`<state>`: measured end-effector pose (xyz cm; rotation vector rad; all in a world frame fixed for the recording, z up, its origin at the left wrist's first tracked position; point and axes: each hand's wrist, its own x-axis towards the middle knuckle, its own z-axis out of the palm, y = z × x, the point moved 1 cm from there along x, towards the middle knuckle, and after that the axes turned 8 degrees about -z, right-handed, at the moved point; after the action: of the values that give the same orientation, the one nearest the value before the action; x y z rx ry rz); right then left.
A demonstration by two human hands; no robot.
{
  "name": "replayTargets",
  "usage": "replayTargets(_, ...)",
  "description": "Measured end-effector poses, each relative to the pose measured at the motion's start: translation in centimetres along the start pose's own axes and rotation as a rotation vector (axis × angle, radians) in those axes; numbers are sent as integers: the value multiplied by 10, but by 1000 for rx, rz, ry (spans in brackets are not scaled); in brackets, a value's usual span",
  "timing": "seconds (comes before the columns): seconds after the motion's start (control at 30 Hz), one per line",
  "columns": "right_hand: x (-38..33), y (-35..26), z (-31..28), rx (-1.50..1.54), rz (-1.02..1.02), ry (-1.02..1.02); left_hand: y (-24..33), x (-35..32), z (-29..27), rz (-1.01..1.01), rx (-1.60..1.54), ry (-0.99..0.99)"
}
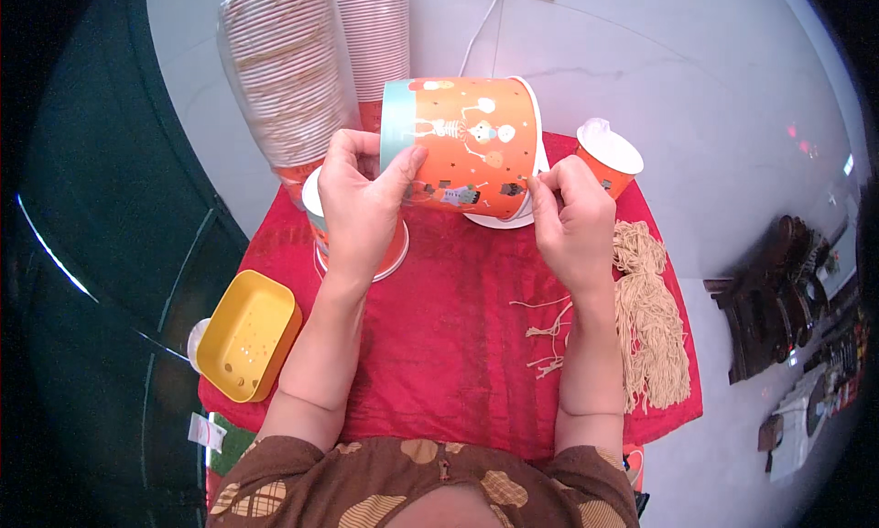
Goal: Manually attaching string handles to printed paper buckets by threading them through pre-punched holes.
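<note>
A large orange paper bucket (467, 148) with a pale blue band and printed skeletons lies on its side in the air above the table. My left hand (357, 198) grips it by the blue end, thumb on the near side. At the white-rimmed end, my right hand (572, 212) has thumb and fingers pinched together against the wall of the bucket; whatever small thing is between the fingertips is too small to make out. Beside my right forearm lies a bundle of beige string (652, 331), with a few loose strands (549, 331) to its left.
Tall stacks of paper buckets (288, 70) stand at the back left, one wrapped in clear plastic. A yellow box (252, 340) at left holds small bits. An orange cup (609, 157) with something white on top sits back right. Red cloth (449, 363) covers the table.
</note>
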<state>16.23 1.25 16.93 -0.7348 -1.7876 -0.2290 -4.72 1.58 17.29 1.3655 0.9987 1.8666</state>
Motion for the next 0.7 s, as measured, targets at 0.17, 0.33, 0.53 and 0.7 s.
replayTargets(0.17,-3,-6,-8,-37,52,-42,-4,5,-5,32,80,-12)
replayTargets(0.33,-24,-3,-17,309,392,-145,-6,7,-10,-66,185,-104)
replayTargets(0.53,-80,-10,-9,508,690,-136,-8,-1,-7,-126,536,-190)
replayTargets(0.7,-112,-18,13,691,827,-74,-13,-10,-9,-90,995,-287)
